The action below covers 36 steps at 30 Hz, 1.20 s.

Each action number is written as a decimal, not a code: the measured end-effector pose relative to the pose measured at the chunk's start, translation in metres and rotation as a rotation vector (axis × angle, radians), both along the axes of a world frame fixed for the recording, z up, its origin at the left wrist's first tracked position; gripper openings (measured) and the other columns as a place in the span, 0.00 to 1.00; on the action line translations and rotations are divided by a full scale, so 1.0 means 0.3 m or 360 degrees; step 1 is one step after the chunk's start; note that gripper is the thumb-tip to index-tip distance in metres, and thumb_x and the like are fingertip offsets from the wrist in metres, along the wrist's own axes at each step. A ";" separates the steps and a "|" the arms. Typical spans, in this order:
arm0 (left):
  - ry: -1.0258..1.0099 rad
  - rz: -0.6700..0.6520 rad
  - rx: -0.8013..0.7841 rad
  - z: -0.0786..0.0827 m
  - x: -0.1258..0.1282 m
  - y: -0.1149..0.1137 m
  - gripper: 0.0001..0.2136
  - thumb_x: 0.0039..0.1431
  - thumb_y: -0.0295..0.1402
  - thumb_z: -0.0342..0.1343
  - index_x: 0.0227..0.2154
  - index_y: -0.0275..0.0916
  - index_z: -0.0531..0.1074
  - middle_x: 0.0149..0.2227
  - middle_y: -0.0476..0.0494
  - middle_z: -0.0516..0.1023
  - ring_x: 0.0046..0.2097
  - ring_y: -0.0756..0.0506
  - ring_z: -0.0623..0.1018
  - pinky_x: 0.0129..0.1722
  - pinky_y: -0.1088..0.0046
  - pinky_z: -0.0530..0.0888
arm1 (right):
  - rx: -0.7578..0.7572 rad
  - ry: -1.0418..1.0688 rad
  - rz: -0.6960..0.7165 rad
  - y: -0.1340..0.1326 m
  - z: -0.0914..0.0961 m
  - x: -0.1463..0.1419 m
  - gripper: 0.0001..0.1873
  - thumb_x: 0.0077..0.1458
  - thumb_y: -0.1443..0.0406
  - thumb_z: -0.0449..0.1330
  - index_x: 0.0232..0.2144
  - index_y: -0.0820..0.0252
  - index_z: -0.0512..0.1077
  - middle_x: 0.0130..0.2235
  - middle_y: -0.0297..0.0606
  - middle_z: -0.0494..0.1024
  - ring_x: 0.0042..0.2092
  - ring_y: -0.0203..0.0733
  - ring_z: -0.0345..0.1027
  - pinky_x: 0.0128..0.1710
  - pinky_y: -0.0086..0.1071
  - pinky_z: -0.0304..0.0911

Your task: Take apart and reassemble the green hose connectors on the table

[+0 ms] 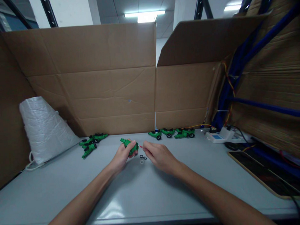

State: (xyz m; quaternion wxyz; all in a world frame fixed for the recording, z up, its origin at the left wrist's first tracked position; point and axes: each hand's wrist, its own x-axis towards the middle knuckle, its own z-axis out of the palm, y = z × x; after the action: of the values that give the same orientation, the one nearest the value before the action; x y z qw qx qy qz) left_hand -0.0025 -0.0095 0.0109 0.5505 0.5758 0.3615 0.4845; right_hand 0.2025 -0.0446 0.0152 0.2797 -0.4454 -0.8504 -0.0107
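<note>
Cardboard behind, green piece in left hand, near right hand

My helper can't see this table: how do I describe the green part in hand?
Start at the cardboard wall, then come forward over the table to the left hand. The green part is in its grip; the other green pieces lie on the table, untouched.

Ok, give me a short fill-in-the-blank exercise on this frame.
1. The left hand holds a plastic part coloured ____.
2. Beside one white ring lie ____ black rings.
3. The white sack is toward the table's ____ end.
4. The panel behind is made of ____.

Missing words: green; two; left; cardboard.
</note>
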 end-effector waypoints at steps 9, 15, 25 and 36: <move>0.0002 -0.0022 -0.0095 -0.011 -0.006 0.014 0.21 0.58 0.51 0.66 0.28 0.39 0.68 0.24 0.52 0.68 0.25 0.51 0.66 0.26 0.75 0.59 | -0.0035 -0.0014 0.0190 0.011 0.002 0.028 0.13 0.76 0.61 0.47 0.40 0.55 0.69 0.37 0.35 0.79 0.37 0.39 0.71 0.38 0.29 0.58; 0.0016 0.0042 0.0044 -0.041 0.014 0.029 0.21 0.61 0.54 0.63 0.31 0.39 0.70 0.26 0.50 0.73 0.28 0.49 0.71 0.29 0.73 0.63 | -0.0011 -0.0199 -0.0114 -0.007 0.017 0.009 0.11 0.75 0.64 0.48 0.46 0.55 0.70 0.43 0.38 0.81 0.40 0.42 0.76 0.37 0.30 0.61; -0.0017 0.0042 0.0072 -0.055 0.032 0.019 0.20 0.60 0.52 0.65 0.33 0.40 0.69 0.28 0.51 0.73 0.30 0.49 0.71 0.31 0.73 0.65 | -0.0057 -0.0492 -0.0379 -0.066 0.035 -0.073 0.15 0.72 0.71 0.47 0.55 0.55 0.67 0.47 0.45 0.80 0.41 0.45 0.79 0.36 0.33 0.67; 0.0039 0.0017 -0.0074 -0.044 0.001 0.026 0.21 0.60 0.51 0.64 0.29 0.41 0.63 0.24 0.55 0.67 0.26 0.51 0.67 0.26 0.75 0.62 | 0.0038 -0.0175 0.0108 0.012 0.000 0.019 0.09 0.74 0.65 0.51 0.42 0.58 0.71 0.41 0.39 0.81 0.39 0.41 0.75 0.36 0.30 0.59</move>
State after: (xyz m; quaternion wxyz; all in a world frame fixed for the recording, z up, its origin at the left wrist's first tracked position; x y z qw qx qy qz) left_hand -0.0021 -0.0016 -0.0023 0.5568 0.5668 0.3826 0.4716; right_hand 0.2082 -0.0410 0.0154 0.2381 -0.4117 -0.8789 -0.0357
